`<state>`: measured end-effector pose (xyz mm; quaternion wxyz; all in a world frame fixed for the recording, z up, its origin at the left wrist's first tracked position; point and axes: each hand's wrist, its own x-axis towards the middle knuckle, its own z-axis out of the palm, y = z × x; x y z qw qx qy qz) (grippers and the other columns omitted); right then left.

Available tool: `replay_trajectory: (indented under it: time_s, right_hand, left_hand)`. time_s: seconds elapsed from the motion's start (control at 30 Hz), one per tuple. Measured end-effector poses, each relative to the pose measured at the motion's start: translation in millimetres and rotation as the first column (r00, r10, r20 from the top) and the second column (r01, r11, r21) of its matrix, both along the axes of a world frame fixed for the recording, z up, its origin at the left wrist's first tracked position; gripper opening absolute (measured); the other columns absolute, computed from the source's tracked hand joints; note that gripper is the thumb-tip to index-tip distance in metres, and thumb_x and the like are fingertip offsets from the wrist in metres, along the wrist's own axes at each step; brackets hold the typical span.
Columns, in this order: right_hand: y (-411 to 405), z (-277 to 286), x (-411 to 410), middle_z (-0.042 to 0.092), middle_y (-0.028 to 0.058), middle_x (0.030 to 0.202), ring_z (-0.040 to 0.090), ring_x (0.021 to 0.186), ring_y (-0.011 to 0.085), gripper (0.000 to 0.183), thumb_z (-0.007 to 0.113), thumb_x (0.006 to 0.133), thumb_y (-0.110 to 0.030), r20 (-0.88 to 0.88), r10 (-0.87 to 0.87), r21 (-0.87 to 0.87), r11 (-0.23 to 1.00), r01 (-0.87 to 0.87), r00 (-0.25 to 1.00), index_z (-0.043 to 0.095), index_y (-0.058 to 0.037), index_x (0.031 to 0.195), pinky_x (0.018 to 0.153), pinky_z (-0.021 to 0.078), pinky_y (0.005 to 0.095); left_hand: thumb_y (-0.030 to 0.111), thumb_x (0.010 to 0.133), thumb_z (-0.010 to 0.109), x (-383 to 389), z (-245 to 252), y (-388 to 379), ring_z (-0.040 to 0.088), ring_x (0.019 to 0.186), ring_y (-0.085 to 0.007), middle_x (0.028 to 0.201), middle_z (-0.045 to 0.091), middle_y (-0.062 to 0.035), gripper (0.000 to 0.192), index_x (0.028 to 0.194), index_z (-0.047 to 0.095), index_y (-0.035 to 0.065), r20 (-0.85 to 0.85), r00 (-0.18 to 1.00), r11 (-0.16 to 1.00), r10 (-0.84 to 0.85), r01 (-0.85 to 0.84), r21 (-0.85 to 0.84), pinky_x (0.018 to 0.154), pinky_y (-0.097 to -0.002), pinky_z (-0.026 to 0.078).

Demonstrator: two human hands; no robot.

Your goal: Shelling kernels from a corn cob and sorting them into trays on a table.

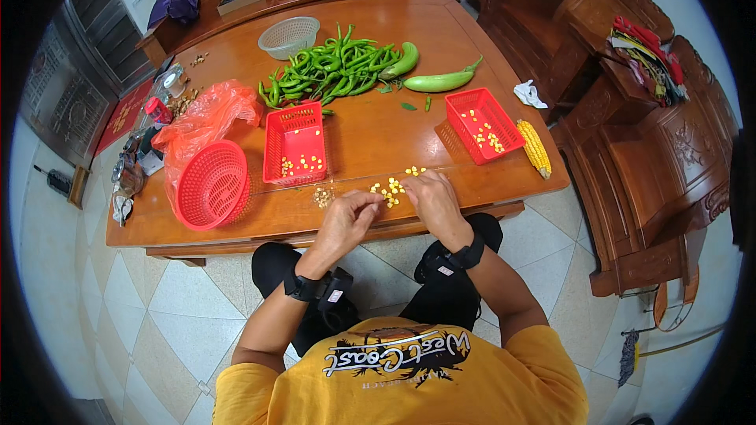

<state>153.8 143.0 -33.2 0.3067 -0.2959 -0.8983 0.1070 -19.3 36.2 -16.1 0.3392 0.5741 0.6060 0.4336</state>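
My left hand (347, 217) is at the table's front edge, thumb and forefinger close together beside loose yellow corn kernels (392, 185). Whether a kernel sits between those fingertips is too small to tell. To its right, my right hand (434, 203) bends its fingers down at the kernels' right side; its fingertips are partly hidden. A small heap of pale brown bits (323, 196) lies just beyond my left hand. Kernels also lie in a red rectangular basket (295, 112) at the left and in a second red basket (512, 130) at the right.
An ear of corn (534, 147) lies by the right edge. Farther back are a pile of green chili peppers (336, 65), two pale green eggplants (440, 82) and a translucent basket (289, 36). A round red basket (214, 186) and a red plastic bag (207, 112) occupy the left.
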Motion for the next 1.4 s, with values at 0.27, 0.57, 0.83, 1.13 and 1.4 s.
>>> replay_trajectory:
  time_s: [0.27,0.57,0.83,1.13,1.4]
  right_hand:
    - [-3,1,-4,0.065,0.0136,0.079,0.059,0.080,0.0306,0.013,0.060,0.079,-0.003,-0.149,0.015,-0.075,0.997,-0.027,0.989,0.063,-0.0018,0.092,0.072,0.0463,0.0393]
    - [-44,11,-12,0.065,0.0113,0.079,0.060,0.074,0.0277,0.013,0.067,0.078,-0.007,-0.341,0.228,-0.155,0.943,-0.294,0.912,0.065,-0.0040,0.090,0.068,0.0469,0.0376]
    - [-42,20,18,0.065,0.0128,0.080,0.063,0.074,0.0262,0.011,0.065,0.081,-0.003,-0.357,-0.007,-0.353,0.927,-0.128,0.934,0.064,0.0004,0.092,0.067,0.0491,0.0325]
    - [-49,0,25,0.066,0.0147,0.081,0.065,0.070,0.0223,0.012,0.065,0.083,-0.003,-0.299,-0.065,-0.531,0.840,-0.109,0.952,0.064,0.0015,0.094,0.060,0.0486,0.0290]
    - [-60,-11,26,0.069,0.0071,0.079,0.061,0.066,0.0051,0.010,0.065,0.085,-0.002,-0.343,-0.056,-0.634,0.750,-0.188,0.938,0.065,0.0031,0.094,0.058,0.0478,0.0200]
  left_hand:
    - [0.015,0.099,0.047,13,-19,0,0.065,0.088,-0.0201,0.103,0.065,-0.0143,0.031,0.120,0.054,-0.0059,0.736,0.664,0.940,0.131,0.153,-0.306,0.079,-0.0308,0.055]
    - [0.022,0.101,0.042,-1,-35,-5,0.065,0.087,-0.0222,0.098,0.065,-0.0152,0.035,0.112,0.056,-0.0078,0.943,0.305,0.916,0.135,0.325,-0.237,0.079,-0.0331,0.056]
    - [0.022,0.097,0.052,-62,30,9,0.064,0.090,-0.0184,0.097,0.067,-0.0116,0.031,0.112,0.061,-0.0039,0.604,0.797,0.986,0.034,-0.125,0.109,0.082,-0.0312,0.051]
    - [0.007,0.080,0.067,-49,28,14,0.064,0.082,-0.0280,0.089,0.068,-0.0152,0.015,0.094,0.069,0.0010,-0.319,0.898,0.902,0.305,-0.165,0.399,0.074,-0.0374,0.050]
    - [0.006,0.075,0.072,-8,-14,25,0.062,0.068,-0.0306,0.076,0.063,-0.0189,0.015,0.085,0.065,-0.0039,-0.377,0.907,0.973,0.188,-0.118,0.200,0.061,-0.0368,0.050]
